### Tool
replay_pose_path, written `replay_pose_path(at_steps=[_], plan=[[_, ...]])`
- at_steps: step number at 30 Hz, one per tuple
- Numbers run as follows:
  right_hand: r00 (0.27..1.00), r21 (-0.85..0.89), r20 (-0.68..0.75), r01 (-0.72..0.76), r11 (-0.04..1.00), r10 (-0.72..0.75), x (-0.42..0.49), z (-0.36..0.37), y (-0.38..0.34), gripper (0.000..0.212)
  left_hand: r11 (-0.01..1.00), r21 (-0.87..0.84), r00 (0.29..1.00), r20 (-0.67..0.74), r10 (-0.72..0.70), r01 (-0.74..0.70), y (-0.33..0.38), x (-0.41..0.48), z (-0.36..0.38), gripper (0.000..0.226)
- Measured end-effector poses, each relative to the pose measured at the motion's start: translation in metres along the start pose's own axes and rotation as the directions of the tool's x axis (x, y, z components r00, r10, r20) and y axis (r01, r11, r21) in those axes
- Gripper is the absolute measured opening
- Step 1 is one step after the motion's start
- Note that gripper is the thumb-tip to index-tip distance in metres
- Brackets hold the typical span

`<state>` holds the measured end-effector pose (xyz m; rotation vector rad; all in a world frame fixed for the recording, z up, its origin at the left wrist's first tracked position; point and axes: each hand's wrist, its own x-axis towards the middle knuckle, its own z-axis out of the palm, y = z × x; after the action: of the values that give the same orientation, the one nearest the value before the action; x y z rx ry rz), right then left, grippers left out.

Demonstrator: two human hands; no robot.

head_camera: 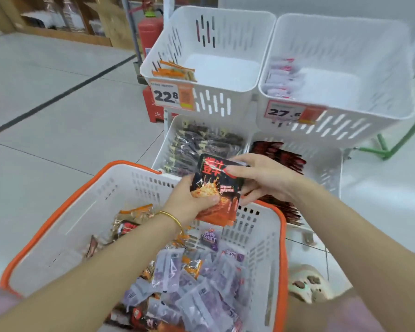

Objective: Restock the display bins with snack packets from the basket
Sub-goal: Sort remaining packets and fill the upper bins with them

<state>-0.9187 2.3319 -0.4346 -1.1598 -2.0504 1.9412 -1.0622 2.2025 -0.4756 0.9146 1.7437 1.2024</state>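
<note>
A stack of black and red snack packets (216, 185) is held above the far rim of the orange-rimmed white basket (65, 212). My left hand (189, 202) grips the stack's lower end. My right hand (261, 178) pinches its upper right edge. The basket holds several purple, orange and dark packets (192, 283). Beyond it stand four white display bins: upper left bin (211, 101) with a few orange packets (173, 71), upper right bin (345, 123) with white and red packets (283, 77), lower left bin (170, 140) full of dark packets, lower right bin (321, 168) with red and black packets (280, 154).
Price tags 22.8 (171, 95) and 27.6 (290, 112) hang on the upper bins. A red fire extinguisher (150, 29) stands behind the rack. A green frame (393, 144) is at the right. A grey tiled floor (58, 104) spreads to the left. My shoe (307, 283) is beside the basket.
</note>
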Motion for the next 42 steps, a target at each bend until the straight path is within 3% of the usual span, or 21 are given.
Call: replay_pose_path(at_steps=[4,8,10,12,14,16,21,23,27,31,42], plan=[[0.998,-0.057,-0.052,0.022,0.998,-0.025,-0.016,-0.044,0.012,0.023,0.987,0.085,0.99,0.045,0.133,-0.137,0.014,0.024,0.053,0.065],[0.928,-0.084,-0.356,0.087,0.993,-0.112,-0.031,-0.084,0.037,0.02,0.966,0.125,0.974,0.038,0.225,-0.228,0.017,0.047,0.111,0.078],[0.779,-0.165,-0.597,0.118,0.979,-0.194,-0.037,-0.102,0.055,0.019,0.92,0.266,0.957,0.04,0.289,-0.289,0.009,0.059,0.138,0.085],[0.568,-0.33,-0.766,0.054,0.942,-0.301,-0.036,-0.113,0.079,0.019,0.84,0.423,0.939,0.097,0.33,-0.339,0.0,0.066,0.158,0.084],[0.397,-0.428,-0.838,-0.055,0.902,-0.374,-0.03,-0.118,0.104,0.017,0.733,0.566,0.923,0.165,0.348,-0.377,-0.01,0.073,0.17,0.078],[0.314,-0.439,-0.864,-0.089,0.894,-0.393,-0.015,-0.125,0.122,0.016,0.61,0.679,0.903,0.205,0.378,-0.409,-0.017,0.084,0.175,0.069],[0.354,-0.497,-0.823,-0.07,0.865,-0.444,0.03,-0.153,0.138,0.018,0.351,0.794,0.819,0.295,0.492,-0.496,-0.027,0.109,0.174,0.058],[0.361,-0.536,-0.801,-0.08,0.84,-0.477,0.043,-0.163,0.139,0.021,0.31,0.792,0.797,0.333,0.504,-0.526,-0.031,0.115,0.175,0.056],[0.25,-0.64,-0.75,-0.039,0.768,-0.612,0.041,-0.157,0.149,0.022,0.296,0.783,0.788,0.363,0.497,-0.547,-0.032,0.116,0.175,0.057],[0.148,-0.594,-0.795,-0.001,0.804,-0.588,0.031,-0.129,0.161,0.02,0.3,0.793,0.808,0.364,0.464,-0.53,-0.031,0.119,0.175,0.059],[0.112,-0.622,-0.773,0.059,0.781,-0.625,0.038,-0.122,0.138,0.033,0.295,0.808,0.83,0.374,0.414,-0.511,-0.034,0.118,0.175,0.065]])
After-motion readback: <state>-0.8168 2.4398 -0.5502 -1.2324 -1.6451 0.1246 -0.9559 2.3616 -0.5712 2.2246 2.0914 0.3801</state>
